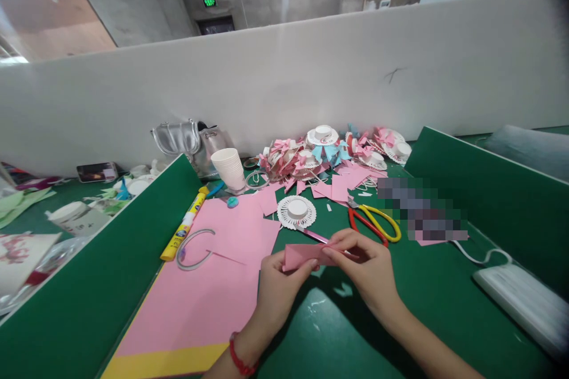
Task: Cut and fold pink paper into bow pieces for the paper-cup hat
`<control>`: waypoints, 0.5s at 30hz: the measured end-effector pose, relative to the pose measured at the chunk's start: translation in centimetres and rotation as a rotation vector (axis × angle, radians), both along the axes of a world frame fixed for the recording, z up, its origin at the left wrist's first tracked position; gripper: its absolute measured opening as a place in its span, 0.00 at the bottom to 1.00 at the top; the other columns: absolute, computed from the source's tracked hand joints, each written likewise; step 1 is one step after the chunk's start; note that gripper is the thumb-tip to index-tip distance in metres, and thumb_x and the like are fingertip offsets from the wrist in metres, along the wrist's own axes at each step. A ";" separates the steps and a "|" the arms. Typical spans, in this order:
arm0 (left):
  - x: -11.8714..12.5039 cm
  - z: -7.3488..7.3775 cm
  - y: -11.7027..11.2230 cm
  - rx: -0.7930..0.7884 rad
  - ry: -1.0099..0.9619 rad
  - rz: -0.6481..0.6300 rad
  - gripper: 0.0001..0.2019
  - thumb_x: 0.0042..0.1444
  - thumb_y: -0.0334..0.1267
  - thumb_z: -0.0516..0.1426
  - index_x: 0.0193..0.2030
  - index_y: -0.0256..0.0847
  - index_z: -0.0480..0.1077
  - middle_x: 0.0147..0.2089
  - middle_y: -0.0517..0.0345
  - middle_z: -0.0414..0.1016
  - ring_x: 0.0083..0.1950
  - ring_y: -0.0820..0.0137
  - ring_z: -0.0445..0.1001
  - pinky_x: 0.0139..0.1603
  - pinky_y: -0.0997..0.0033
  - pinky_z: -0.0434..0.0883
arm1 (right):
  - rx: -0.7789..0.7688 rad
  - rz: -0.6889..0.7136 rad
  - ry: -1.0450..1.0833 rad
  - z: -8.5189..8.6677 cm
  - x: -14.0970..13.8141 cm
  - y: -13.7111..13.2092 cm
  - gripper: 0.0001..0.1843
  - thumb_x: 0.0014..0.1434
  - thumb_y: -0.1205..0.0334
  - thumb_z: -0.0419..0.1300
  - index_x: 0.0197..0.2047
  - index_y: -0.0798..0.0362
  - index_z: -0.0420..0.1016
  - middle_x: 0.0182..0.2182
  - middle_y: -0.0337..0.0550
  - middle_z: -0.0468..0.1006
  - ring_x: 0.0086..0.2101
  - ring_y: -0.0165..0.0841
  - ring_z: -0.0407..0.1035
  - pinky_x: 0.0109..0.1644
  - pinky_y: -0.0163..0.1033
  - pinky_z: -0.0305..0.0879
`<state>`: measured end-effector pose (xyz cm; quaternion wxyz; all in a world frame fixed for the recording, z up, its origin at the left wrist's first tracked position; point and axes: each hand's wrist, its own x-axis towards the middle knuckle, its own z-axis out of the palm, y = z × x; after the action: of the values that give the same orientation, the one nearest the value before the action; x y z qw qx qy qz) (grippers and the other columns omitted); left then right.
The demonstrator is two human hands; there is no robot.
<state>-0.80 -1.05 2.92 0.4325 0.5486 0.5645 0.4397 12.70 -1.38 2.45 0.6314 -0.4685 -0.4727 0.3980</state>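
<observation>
Both my hands meet over the green table (400, 331), pinching one small folded pink paper piece (302, 256). My left hand (278, 287), with a red bracelet at the wrist, grips its left end with thumb and fingers closed. My right hand (367, 266) holds its right end and also a thin pink pen (311, 234) that sticks out to the upper left. Just beyond the hands lies a white paper-plate hat (297, 211).
Large pink sheets (208, 296) lie at my left with a tape ring (193, 249) and a yellow glue stick (184, 226). Red-and-yellow scissors (376, 222) lie to the right. Finished hats (324, 151), a white cup (229, 169) and a silver bag (186, 139) stand by the wall. Green dividers flank the table.
</observation>
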 end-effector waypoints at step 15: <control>-0.2 0.3 0.0 0.003 0.040 -0.109 0.07 0.43 0.33 0.59 0.30 0.36 0.76 0.28 0.56 0.78 0.30 0.66 0.73 0.31 0.73 0.68 | 0.026 0.021 -0.223 0.0 0.4 0.3 0.04 0.44 0.65 0.62 0.27 0.51 0.73 0.24 0.41 0.74 0.29 0.33 0.67 0.32 0.37 0.65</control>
<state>-1.04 -1.03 3.21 0.4437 0.5878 0.5418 0.4051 13.11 -1.08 2.45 0.5768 -0.4966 -0.5499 0.3440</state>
